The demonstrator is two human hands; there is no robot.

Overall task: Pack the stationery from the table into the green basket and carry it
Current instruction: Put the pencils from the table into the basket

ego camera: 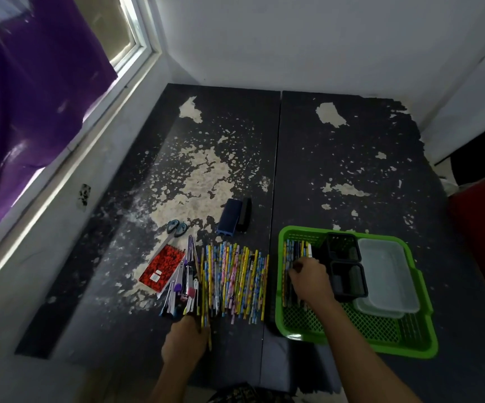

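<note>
A green basket (427,341) sits on the dark table at the right. Inside it lie several pencils (289,251) along the left wall, two black mesh holders (349,277) and clear plastic boxes (386,274). My right hand (311,280) is in the basket, fingers curled on the pencils there. A row of many patterned pencils (235,277) lies on the table left of the basket. My left hand (186,341) grips the near ends of a few pencils at the row's left side.
A red notebook (162,269), packaged pens (183,283), scissors (176,228) and a blue and black eraser block (234,218) lie left of the basket. The table (352,158) has peeling paint. A window and purple curtain are at left, a red seat (482,234) at right.
</note>
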